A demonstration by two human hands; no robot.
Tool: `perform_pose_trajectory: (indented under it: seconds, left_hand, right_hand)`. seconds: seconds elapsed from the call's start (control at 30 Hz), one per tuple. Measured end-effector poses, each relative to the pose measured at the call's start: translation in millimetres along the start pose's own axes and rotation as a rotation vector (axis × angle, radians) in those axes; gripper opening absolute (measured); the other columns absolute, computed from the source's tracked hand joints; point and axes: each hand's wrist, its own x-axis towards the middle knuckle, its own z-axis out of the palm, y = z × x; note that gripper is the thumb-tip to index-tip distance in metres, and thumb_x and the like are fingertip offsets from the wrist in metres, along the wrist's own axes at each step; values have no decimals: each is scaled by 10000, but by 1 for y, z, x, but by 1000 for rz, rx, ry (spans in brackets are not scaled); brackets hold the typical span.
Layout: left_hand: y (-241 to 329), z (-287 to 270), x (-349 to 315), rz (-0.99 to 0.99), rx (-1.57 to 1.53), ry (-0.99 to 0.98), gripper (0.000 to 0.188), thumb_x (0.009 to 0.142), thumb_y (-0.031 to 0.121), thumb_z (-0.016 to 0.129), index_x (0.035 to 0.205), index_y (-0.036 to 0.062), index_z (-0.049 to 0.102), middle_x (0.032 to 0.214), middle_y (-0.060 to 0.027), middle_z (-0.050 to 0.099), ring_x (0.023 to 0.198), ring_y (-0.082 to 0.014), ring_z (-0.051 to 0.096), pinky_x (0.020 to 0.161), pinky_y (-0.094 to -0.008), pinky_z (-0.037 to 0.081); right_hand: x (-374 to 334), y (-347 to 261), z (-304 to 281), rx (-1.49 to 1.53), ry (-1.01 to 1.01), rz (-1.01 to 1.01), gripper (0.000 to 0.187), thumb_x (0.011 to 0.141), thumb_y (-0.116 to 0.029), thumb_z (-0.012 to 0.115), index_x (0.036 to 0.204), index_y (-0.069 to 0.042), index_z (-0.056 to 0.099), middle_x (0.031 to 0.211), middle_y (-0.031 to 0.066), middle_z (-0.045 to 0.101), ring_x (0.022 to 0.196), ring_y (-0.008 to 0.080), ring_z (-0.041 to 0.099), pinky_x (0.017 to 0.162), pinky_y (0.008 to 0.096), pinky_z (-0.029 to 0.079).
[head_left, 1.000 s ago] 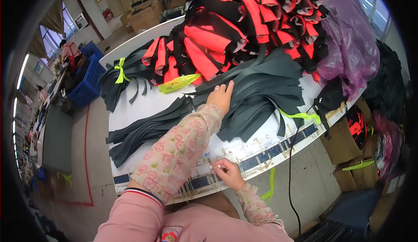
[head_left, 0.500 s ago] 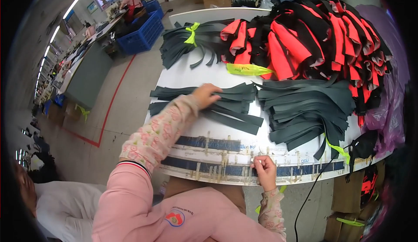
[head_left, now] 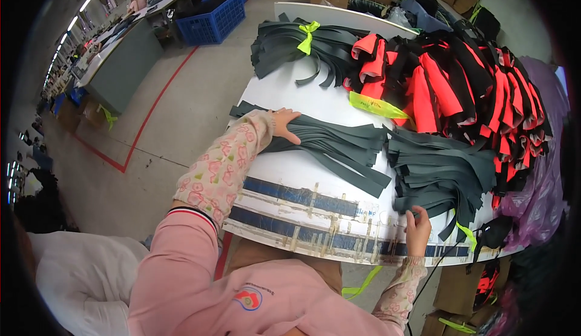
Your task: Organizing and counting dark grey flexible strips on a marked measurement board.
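On the white tabletop lies a loose bunch of dark grey-green fabric strips [head_left: 339,143], fanned toward its right end. My left hand [head_left: 284,125] rests flat on the left part of this bunch, thumb and fingers apart. My right hand [head_left: 418,232] is over the front edge, its fingers curled into a pinch close to the lower end of a second, thicker pile of strips [head_left: 445,166]. Whatever the pinch may hold is too small to make out. Patterned sleeve covers reach both wrists.
Behind lie a strip bundle [head_left: 284,48] tied with yellow-green ribbon [head_left: 308,37] and a heap of black and neon-red pieces [head_left: 439,88]. Purple plastic [head_left: 532,172] hangs at the right. A person in pale clothing [head_left: 85,269] is at my left. A blue crate [head_left: 212,21] stands beyond.
My left hand has shifted leftward along the strips, which lie closer together. My right hand has moved right along the front edge, still pinched. The whole view has turned somewhat.
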Motion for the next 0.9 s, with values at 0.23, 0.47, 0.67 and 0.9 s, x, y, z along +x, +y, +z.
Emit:
perform_pose_trajectory:
  seconds: [0.23,0.47,0.67,0.9]
  left_hand:
    - [-2,-8,19,-14,57,-224,1259,557,693,788,1525,116,224,1544,-219,266,1413,-375,296,1138,-498,268]
    - [-18,-11,42,64,-146,-270,939,656,420,849,1415,42,447,1337,-204,557,1240,-314,533,1050,-371,403]
    - [-16,-26,57,22,-130,-277,601,731,136,805,1291,88,591,1163,-124,682,1075,-273,636,933,-367,476]
    - [-6,-17,70,-38,35,-80,554,707,134,799,1224,103,600,1103,-138,677,1073,-330,624,927,-403,475]
  right_hand:
    - [63,-138,72,-134,-235,-717,399,812,-138,739,1174,-49,597,1098,148,645,1036,323,615,866,389,506]
    - [163,-174,203,-421,-457,-966,740,713,-242,815,1353,-69,487,1281,176,579,1181,366,546,1008,389,430]
    - [212,-188,223,-302,-995,-485,540,729,-259,806,1188,-18,654,1103,173,692,1058,310,640,950,360,466]
    - [219,-194,222,-326,-931,-367,497,828,-339,742,1214,-41,647,1118,141,694,1040,255,646,932,355,474]
